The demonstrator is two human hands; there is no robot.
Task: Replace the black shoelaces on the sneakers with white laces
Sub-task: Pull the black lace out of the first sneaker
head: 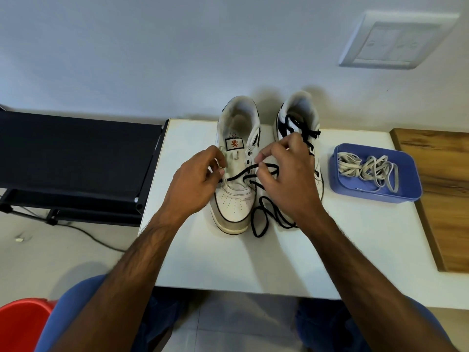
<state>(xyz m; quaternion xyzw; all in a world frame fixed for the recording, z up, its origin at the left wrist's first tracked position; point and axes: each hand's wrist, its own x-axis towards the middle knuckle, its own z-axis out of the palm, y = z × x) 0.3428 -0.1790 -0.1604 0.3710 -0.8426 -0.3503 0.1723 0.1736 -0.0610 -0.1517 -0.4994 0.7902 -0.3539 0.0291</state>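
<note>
Head view, frame centre: my right hand pinches the black lace; left hand grips the sneaker; I should pull gently.

I see a plain room in a home: a white wall with a switch plate, tiled floor, a small white surface, a folding black cot and a red bucket.

White sneakers with black laces, off-white laces in a blue tray, white table.
</note>
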